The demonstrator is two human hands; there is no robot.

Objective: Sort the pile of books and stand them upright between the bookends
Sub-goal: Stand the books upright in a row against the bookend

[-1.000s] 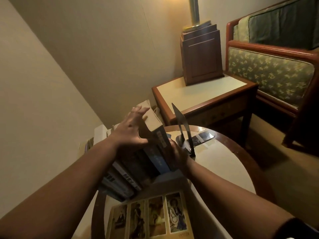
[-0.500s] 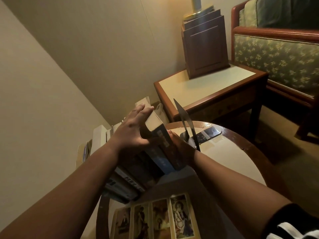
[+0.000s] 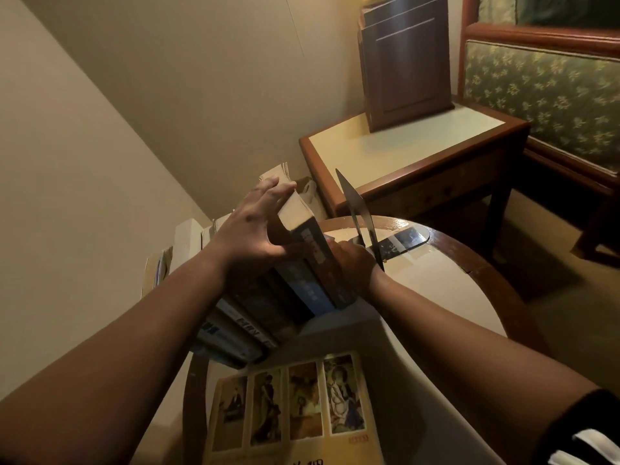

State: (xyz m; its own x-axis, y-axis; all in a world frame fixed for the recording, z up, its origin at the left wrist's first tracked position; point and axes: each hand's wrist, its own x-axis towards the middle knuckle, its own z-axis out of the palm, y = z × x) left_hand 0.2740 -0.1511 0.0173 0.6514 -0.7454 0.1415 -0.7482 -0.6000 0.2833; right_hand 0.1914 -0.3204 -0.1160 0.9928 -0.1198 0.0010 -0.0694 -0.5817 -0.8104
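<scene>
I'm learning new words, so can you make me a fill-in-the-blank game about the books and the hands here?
The flat book near the camera shows ___ pictures on its cover.
The left hand holds the ___ of the row of books.
The right hand sits between those books and the metal ___.
The right arm's black sleeve has ___ stripes.
Missing words: four; top; bookend; white.
</scene>
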